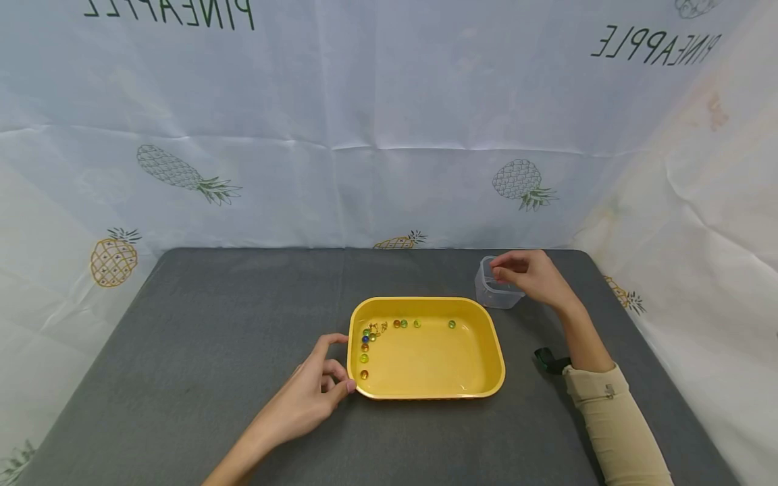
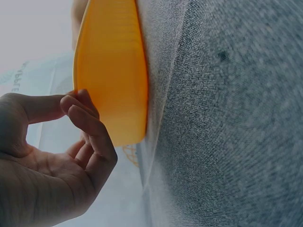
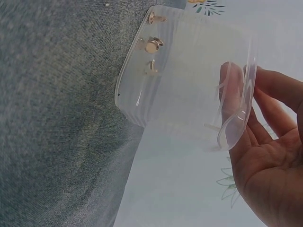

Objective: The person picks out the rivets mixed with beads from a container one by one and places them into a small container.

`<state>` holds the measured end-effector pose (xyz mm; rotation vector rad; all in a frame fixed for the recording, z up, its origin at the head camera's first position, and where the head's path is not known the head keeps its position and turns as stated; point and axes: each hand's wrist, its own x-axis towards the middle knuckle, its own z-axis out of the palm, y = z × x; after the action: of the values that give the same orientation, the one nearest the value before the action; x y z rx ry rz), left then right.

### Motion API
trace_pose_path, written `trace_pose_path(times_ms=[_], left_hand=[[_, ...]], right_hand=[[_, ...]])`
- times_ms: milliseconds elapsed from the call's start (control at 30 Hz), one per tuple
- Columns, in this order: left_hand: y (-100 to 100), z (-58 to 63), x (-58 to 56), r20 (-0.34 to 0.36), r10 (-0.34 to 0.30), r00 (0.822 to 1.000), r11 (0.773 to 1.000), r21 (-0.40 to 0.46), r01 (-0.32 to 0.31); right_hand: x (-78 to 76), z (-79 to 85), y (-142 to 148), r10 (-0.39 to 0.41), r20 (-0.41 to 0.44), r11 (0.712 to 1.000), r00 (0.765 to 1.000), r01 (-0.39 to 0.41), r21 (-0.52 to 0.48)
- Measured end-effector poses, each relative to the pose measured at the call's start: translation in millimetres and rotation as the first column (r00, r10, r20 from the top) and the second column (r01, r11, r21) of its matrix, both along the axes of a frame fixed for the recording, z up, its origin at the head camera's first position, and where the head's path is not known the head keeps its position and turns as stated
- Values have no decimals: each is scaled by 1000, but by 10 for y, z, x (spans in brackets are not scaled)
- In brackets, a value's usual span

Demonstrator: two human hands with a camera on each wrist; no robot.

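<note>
My left hand (image 1: pixel 310 391) grips the near left corner of a yellow tray (image 1: pixel 425 391), with thumb and bent fingers at its rim. In the left wrist view that hand (image 2: pixel 71 146) meets the tray's orange-looking outer wall (image 2: pixel 111 71). Several glass marbles (image 1: pixel 364 358) and small gold thumbtacks (image 1: pixel 383 327) lie in the tray, mostly along its left and far sides. My right hand (image 1: pixel 535 277) is at the mouth of a clear plastic container (image 1: pixel 498 299), fingers bent together. Through its wall show several thumbtacks (image 3: pixel 152 46) at the bottom. Whether the right fingertips hold anything is unclear.
A dark green and black object (image 1: pixel 552 362) lies by the right wrist. The grey tabletop (image 1: pixel 243 317) ends at the back against a pale pineapple-print cloth (image 1: pixel 365 196). The container stands just beyond the tray's far right corner.
</note>
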<state>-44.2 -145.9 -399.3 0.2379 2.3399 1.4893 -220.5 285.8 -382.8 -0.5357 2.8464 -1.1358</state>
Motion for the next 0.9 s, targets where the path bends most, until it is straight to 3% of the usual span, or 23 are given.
trace_pose_path(times_ms=[900], left_hand=[[-2, -2, -8, 15, 4, 1000, 1000, 5, -4]], right_hand=[[44, 96, -59, 0, -6, 1000, 1000, 0, -3]])
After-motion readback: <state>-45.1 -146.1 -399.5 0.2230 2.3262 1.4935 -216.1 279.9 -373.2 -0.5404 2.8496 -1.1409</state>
